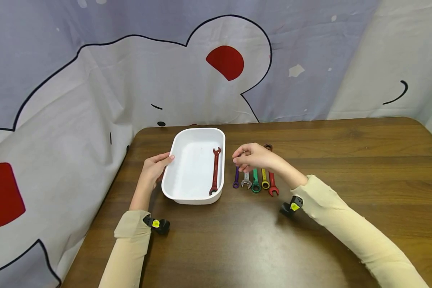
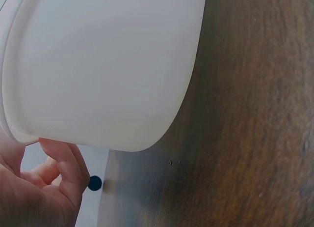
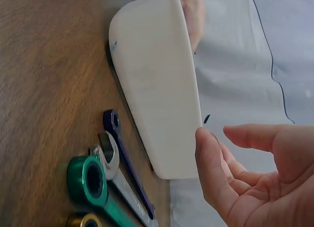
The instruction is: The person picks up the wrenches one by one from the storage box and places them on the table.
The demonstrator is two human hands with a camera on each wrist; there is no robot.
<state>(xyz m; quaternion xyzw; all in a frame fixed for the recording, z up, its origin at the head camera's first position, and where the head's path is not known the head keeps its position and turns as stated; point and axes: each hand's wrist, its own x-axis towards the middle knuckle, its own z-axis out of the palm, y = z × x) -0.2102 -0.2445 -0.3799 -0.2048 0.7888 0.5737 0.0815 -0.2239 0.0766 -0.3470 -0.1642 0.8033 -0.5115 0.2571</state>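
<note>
My left hand [image 1: 153,169] grips the left rim of a white plastic tray [image 1: 191,170], thumb over the edge and fingers beneath, as the left wrist view also shows. Inside the tray, along its right wall, lies a red wrench [image 1: 215,170]. My right hand [image 1: 256,156] hovers over a row of wrenches right of the tray, fingers loosely bent, with a gap between thumb and index finger and nothing held. That row has a purple wrench [image 1: 236,179], a silver wrench [image 3: 112,158], a green wrench [image 3: 83,180], a yellow wrench [image 1: 264,180] and another red wrench [image 1: 272,185]. The hand partly hides them.
The brown wooden table [image 1: 345,168] carries the tray and wrenches. Behind it and along its left side hangs a printed curtain [image 1: 129,80]. A small black camera [image 1: 157,225] is strapped to the left wrist, another camera [image 1: 291,206] to the right.
</note>
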